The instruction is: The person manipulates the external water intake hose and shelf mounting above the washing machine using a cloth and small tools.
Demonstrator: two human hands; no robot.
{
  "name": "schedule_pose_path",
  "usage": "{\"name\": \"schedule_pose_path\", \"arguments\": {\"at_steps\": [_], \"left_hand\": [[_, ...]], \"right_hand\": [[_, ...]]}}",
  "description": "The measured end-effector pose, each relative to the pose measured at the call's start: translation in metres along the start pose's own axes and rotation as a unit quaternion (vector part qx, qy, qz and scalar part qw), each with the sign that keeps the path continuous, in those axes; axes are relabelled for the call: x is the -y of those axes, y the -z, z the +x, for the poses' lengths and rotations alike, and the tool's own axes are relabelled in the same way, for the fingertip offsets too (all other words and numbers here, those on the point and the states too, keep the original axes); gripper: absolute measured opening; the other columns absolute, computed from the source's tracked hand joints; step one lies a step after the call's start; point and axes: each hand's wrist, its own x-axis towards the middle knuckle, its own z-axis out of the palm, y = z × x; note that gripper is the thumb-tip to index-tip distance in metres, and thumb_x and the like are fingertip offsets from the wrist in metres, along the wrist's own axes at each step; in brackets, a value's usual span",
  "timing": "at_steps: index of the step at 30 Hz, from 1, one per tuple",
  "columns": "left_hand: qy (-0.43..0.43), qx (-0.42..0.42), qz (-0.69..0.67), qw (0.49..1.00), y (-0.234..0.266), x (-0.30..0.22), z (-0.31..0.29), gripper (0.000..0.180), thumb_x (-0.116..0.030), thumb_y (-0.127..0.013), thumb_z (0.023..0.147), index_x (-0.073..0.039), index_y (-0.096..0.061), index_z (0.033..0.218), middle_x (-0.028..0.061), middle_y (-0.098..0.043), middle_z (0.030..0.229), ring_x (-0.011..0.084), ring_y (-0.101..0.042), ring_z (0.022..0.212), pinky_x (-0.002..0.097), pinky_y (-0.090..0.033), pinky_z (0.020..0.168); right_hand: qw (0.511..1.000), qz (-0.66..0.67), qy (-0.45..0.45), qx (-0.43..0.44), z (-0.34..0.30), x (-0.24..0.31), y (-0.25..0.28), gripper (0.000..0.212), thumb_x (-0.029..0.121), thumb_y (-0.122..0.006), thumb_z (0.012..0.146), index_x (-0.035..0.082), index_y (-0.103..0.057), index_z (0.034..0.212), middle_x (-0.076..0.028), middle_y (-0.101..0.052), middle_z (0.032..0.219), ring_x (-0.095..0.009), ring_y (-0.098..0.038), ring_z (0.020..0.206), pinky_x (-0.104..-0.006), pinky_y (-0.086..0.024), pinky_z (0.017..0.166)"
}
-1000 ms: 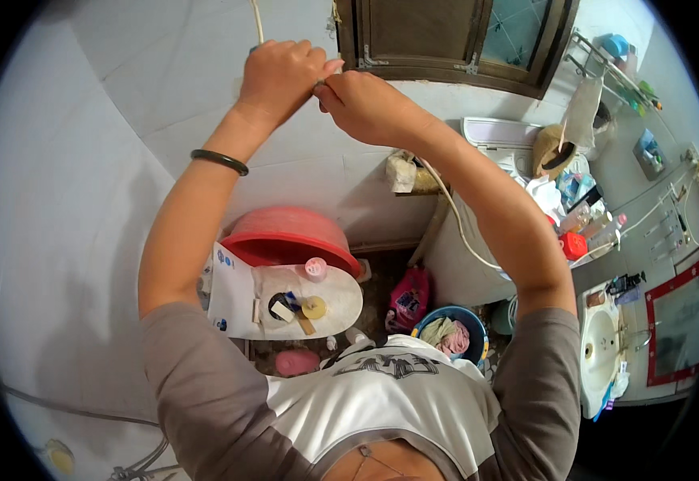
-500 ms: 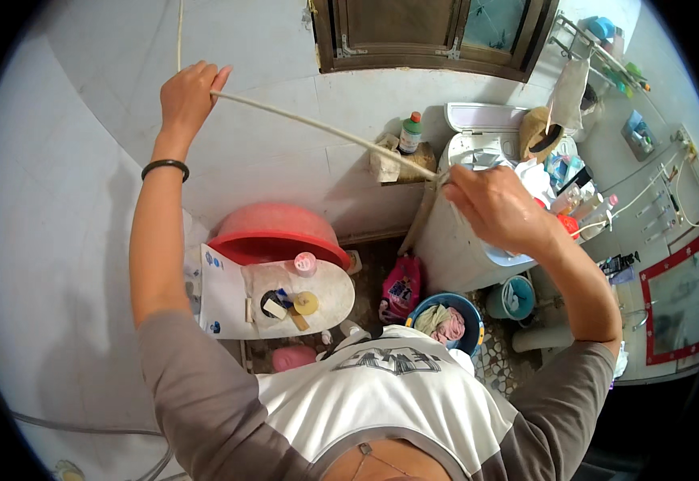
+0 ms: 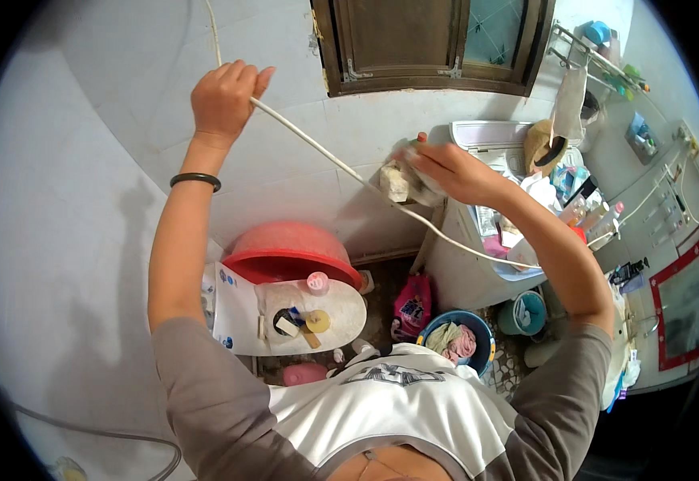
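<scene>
My left hand [image 3: 225, 100], raised in front of the tiled wall, is closed round a long white cord [image 3: 317, 146]. From this fist one length rises along the wall; another slants down to the right and sags past my right hand [image 3: 453, 172] toward the white washing machine [image 3: 457, 256]. The right hand is raised near the wall ledge, above the cord and apart from it. Motion smears its fingertips, so whether they hold anything is unclear. Behind them are a pale block [image 3: 394, 183] and the red cap [image 3: 421, 137] of a bottle, whose body is mostly hidden.
Below my left arm, a red basin [image 3: 285, 244] stands behind a white toilet lid [image 3: 341, 313] carrying small items. A blue tub [image 3: 486, 341] of cloths, a pink bag [image 3: 412, 309] and a small bucket [image 3: 522, 313] crowd the floor. A brown-framed window [image 3: 397, 40] is above.
My right hand has let go of the cord and lifted off it toward the ledge. The cord, taut before, now sags. My left hand has shifted a little right, still gripping it.
</scene>
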Motion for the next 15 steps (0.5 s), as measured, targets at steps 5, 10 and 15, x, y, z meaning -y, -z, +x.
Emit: {"name": "schedule_pose_path", "arguments": {"at_steps": [5, 10, 15], "left_hand": [[-0.035, 0.005, 0.011, 0.999, 0.006, -0.013, 0.026, 0.043, -0.031, -0.069, 0.093, -0.011, -0.046, 0.062, 0.0037, -0.046, 0.061, 0.0207, -0.050, 0.055, 0.0335, -0.039, 0.047], [-0.075, -0.012, 0.028, 0.997, 0.001, -0.011, 0.044, 0.040, -0.029, -0.070, 0.090, -0.012, -0.047, 0.063, 0.0024, -0.048, 0.062, 0.0201, -0.053, 0.056, 0.0325, -0.041, 0.048], [-0.067, -0.060, 0.087, 0.992, 0.002, 0.026, 0.038, 0.038, -0.031, -0.072, 0.088, -0.015, -0.050, 0.061, -0.0015, -0.051, 0.064, 0.0163, -0.055, 0.059, 0.0312, -0.043, 0.048]], "right_hand": [[0.983, 0.121, 0.054, -0.127, 0.098, 0.068, -0.023, 0.044, 0.035, -0.044, 0.105, -0.002, -0.061, 0.090, -0.015, -0.061, 0.072, -0.022, -0.058, 0.069, -0.0404, -0.049, 0.071], [0.936, 0.352, 0.000, -0.012, 0.132, 0.114, -0.035, 0.045, 0.038, -0.044, 0.107, 0.001, -0.059, 0.084, -0.002, -0.055, 0.069, -0.014, -0.052, 0.059, -0.0299, -0.044, 0.056], [0.912, 0.405, -0.004, 0.062, 0.101, 0.096, -0.032, 0.045, 0.040, -0.042, 0.107, 0.006, -0.056, 0.082, -0.002, -0.050, 0.064, -0.011, -0.042, 0.054, -0.0286, -0.037, 0.051]]}}
